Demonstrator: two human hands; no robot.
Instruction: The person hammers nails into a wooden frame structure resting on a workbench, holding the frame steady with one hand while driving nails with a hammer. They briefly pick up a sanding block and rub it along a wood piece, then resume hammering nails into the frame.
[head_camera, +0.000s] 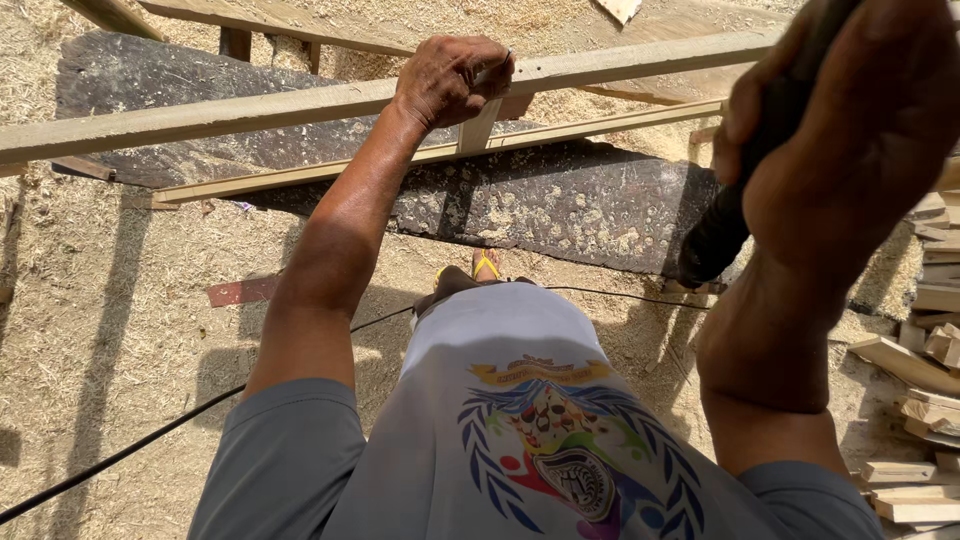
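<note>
While left fingers (470, 75) pinch a nail (507, 60) on the rail (250, 108), right fingers (790, 70) grip a handle (730, 215).

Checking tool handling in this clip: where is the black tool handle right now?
In the head view, the black tool handle is at upper right, gripped in the raised right hand, above the pile of wood offcuts and right of the wooden rail.
</note>
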